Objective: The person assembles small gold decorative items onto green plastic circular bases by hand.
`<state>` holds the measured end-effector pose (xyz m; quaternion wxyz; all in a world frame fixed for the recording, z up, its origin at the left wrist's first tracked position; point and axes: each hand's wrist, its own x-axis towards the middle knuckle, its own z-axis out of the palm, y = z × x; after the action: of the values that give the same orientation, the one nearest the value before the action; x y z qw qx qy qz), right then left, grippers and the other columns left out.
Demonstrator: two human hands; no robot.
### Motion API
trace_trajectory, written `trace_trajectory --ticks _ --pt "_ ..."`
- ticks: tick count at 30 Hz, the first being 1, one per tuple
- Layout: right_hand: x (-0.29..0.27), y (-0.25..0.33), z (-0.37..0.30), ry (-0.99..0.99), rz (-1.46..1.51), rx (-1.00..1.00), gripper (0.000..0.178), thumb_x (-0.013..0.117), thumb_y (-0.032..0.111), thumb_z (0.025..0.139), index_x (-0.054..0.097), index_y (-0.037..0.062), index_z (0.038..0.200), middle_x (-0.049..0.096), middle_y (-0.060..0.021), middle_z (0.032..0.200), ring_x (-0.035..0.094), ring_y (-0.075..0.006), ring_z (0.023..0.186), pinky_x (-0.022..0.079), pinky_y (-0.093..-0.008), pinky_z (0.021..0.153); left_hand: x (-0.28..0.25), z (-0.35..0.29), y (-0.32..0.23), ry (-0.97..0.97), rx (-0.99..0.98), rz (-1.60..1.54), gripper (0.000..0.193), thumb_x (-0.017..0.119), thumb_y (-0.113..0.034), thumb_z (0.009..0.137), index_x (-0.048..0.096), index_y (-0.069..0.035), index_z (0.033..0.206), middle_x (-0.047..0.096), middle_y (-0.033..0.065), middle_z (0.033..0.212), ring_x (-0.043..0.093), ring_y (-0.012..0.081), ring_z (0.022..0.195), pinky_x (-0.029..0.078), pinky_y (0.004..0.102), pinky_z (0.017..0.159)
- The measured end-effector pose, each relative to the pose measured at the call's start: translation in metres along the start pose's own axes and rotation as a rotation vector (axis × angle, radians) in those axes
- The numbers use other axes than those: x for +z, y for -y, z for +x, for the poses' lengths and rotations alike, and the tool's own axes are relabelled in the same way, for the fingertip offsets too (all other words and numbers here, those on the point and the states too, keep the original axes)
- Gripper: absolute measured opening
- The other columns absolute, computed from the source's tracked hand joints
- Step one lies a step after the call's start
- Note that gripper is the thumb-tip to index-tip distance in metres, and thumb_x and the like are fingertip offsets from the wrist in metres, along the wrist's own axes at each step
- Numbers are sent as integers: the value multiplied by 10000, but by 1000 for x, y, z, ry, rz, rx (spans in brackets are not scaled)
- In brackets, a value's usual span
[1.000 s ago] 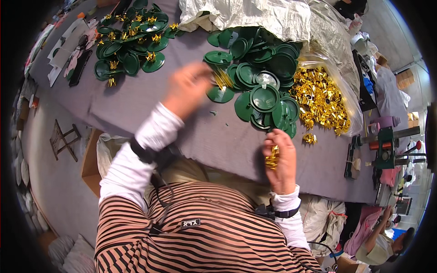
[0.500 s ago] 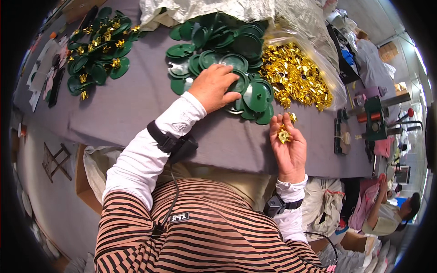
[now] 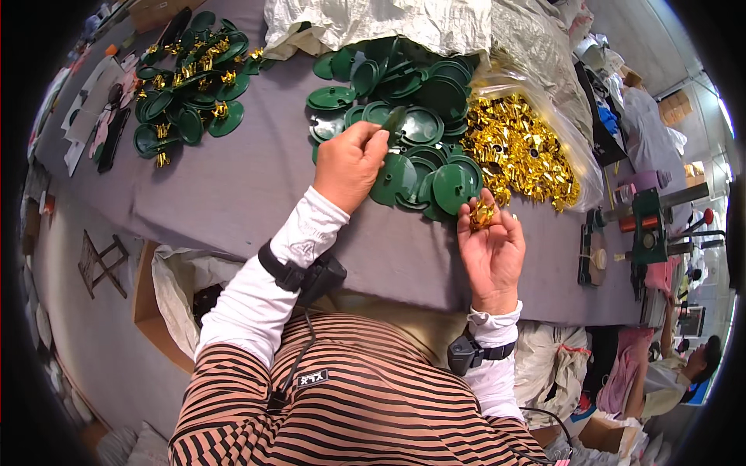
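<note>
My left hand (image 3: pixel 351 165) pinches a round green plastic disc (image 3: pixel 395 122) between thumb and fingers, tilted nearly edge-on above the pile of green discs (image 3: pixel 423 123). Palm up, my right hand (image 3: pixel 493 260) holds a small shiny gold metal-looking piece (image 3: pixel 481 215) at its fingertips. It sits just off the pile's near right edge. Loose gold pieces (image 3: pixel 517 144) lie heaped in a clear plastic bag beyond my right hand. Several discs in the pile show a small peg or hole in the middle.
At the far left lies a second heap of green discs with gold pieces (image 3: pixel 190 85) on them. A hand press (image 3: pixel 649 225) stands at the right end of the grey-covered table (image 3: pixel 256 182). White woven sacking (image 3: pixel 373 23) covers the far edge. A folding stool (image 3: pixel 102 262) is on the floor, left.
My left hand has lifted a disc off the pile and closed on it, drawing slightly back. The right hand still holds the gold piece, now turned differently at the fingertips.
</note>
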<state>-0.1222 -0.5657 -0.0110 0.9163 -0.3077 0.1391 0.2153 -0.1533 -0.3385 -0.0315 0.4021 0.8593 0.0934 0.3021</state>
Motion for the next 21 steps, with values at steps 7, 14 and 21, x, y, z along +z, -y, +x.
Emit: trace_trajectory --ticks 7,14,21 --pt "7 -12 22 -31 -868 -500 387 673 102 886 539 -8 1232 672 -57 978 602 -65 767 447 -176 593 -1 -25 -16 128 -656 -1105 173 619 -176 928 586 -15 982 593 13 911 598 92 801 574 266 697" --pt "25 -22 -2 281 -698 -555 324 707 -1 827 586 7 1128 671 -61 1019 624 -87 870 505 -205 729 15 -40 -34 250 -616 -1218 144 647 -63 882 564 -20 991 632 32 949 617 96 843 571 261 717" --pt "4 -30 -1 408 -988 -941 399 726 -80 767 566 13 1119 624 -124 1129 605 -165 1020 505 -269 870 22 -49 -42 297 -504 -1088 144 666 -49 870 558 -28 964 638 27 919 616 87 811 544 242 705"
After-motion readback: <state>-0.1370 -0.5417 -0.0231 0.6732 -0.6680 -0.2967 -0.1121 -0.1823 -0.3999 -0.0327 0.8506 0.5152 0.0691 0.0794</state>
